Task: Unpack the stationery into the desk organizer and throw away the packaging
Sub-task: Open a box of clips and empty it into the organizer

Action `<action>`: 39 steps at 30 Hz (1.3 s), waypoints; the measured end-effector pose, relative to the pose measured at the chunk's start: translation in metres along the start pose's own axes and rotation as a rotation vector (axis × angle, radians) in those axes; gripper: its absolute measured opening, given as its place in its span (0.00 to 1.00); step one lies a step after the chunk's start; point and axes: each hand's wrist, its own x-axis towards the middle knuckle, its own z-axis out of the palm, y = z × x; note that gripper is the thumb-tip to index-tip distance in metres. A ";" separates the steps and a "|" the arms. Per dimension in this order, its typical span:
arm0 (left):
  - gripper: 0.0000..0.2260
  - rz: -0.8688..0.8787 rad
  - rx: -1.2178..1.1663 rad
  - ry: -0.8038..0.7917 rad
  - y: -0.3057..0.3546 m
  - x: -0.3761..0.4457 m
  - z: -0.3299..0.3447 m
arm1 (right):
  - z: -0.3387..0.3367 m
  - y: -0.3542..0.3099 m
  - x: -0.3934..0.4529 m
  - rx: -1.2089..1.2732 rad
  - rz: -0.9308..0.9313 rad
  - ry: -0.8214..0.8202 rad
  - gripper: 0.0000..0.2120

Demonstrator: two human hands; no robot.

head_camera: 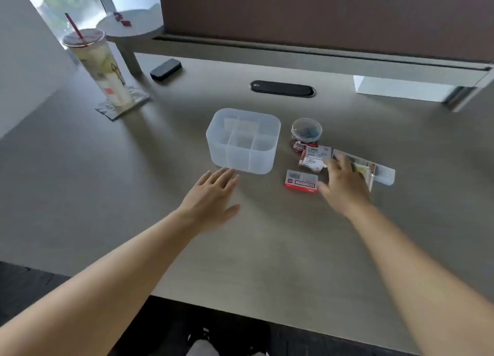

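My right hand lay spread on the crinkly packet, three o'clock of the organizer; light, slippery, best pinched edgewise. Left hand spread, idle.

Grey-brown desk, brown partition, daylit window.

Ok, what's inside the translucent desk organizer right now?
The desk organizer shows only its divider walls; no stationery is visible in any compartment. Its frosted walls blur the compartment floors nearest the left hand, so those are less certain.
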 end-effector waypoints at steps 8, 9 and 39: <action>0.30 0.039 0.002 0.051 -0.001 0.022 0.016 | 0.021 0.010 0.047 0.086 0.024 0.056 0.31; 0.30 0.040 -0.012 0.056 -0.001 0.023 0.017 | 0.021 0.011 0.050 0.085 0.026 0.080 0.30; 0.22 -0.052 -1.218 0.023 0.045 0.023 -0.010 | -0.004 -0.039 -0.045 0.562 -0.248 -0.015 0.20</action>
